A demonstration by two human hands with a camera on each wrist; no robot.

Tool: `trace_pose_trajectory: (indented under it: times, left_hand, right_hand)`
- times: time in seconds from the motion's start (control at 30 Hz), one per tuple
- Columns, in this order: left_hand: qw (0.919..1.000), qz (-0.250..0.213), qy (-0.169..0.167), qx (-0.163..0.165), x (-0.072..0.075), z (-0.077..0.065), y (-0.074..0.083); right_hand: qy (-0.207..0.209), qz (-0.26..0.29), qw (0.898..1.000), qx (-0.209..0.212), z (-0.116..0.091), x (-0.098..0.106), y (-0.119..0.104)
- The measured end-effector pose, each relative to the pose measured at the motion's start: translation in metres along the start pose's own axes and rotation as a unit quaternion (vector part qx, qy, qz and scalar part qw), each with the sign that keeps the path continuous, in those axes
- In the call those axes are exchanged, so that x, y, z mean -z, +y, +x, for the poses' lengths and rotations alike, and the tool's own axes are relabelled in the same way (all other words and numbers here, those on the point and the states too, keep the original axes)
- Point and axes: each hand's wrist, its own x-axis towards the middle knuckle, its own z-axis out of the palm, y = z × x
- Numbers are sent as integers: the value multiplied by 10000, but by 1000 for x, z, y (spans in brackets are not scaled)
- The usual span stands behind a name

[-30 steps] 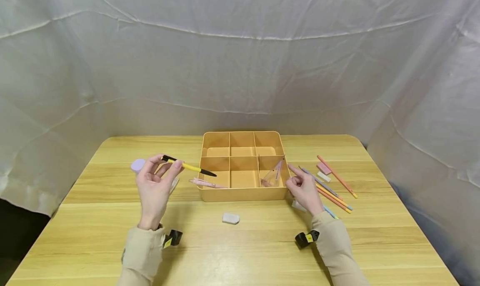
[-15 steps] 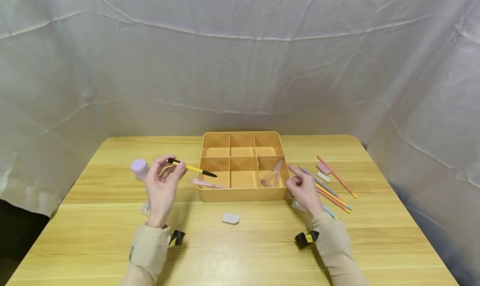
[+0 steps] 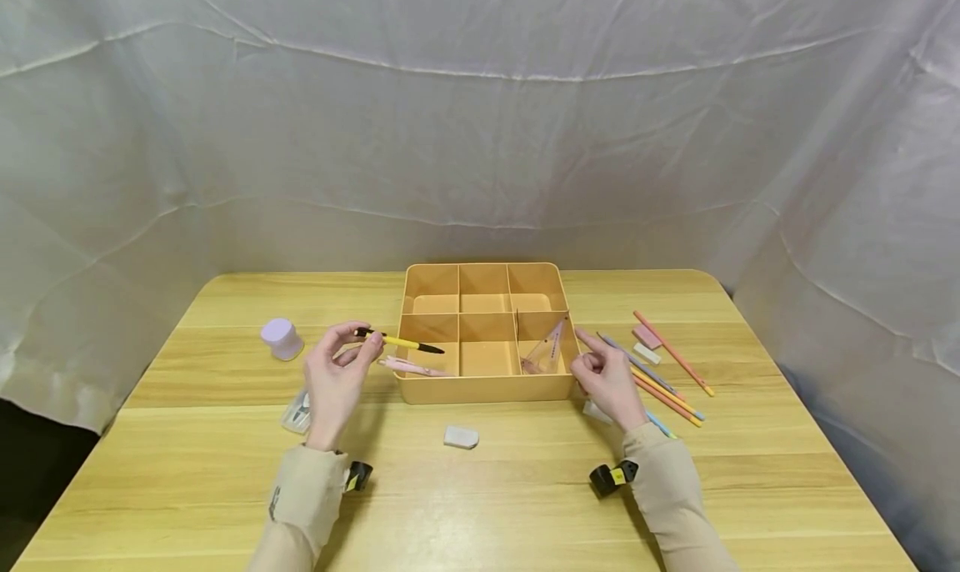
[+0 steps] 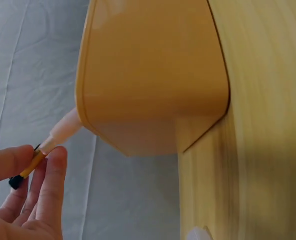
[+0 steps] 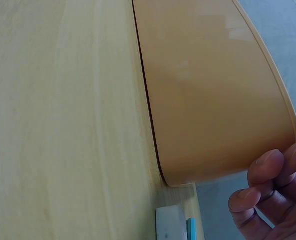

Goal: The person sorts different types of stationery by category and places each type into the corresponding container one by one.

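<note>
In the head view, my left hand pinches a yellow-and-black pen between thumb and fingers. The pen's black tip points right, above the front-left compartment of the tan divided box. A pink pen leans in that compartment, its end poking past the left rim. Clear triangle rulers stand in the front-right compartment. At the box's front-right corner, my right hand holds the rim; the right wrist view shows its curled fingers against the corner. The thumb's grip is partly hidden there.
Several coloured pencils, a pink eraser and a white eraser lie right of the box. A grey-white eraser lies in front. Leftward are a lilac container and a small clear case.
My left hand has moved right and slightly down with the yellow-and-black pen, bringing it further over the box. The lilac container and clear case show more fully. My right hand stays put.
</note>
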Motion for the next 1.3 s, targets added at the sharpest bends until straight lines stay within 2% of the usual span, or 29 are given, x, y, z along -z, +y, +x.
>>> trace_pose_trajectory:
  times: [0.4, 0.63, 0.77, 1.0, 1.3]
  left_hand:
    - [9936, 921, -362, 537, 5, 2, -5]
    - [9855, 1465, -578, 639, 8, 3, -4]
    - [9831, 1590, -654, 623, 8, 2, -4]
    - [9801, 1831, -656, 393, 8, 1, -5]
    - [9796, 1669, -889, 679, 10, 2, -5]
  right_hand:
    - [14, -24, 10000, -30, 0, 0, 1]
    - [20, -43, 10000, -19, 0, 0, 1]
    - [16, -46, 10000, -42, 0, 0, 1]
    - [56, -87, 9999, -60, 1, 0, 0]
    - [42, -114, 9999, -30, 1, 1, 0]
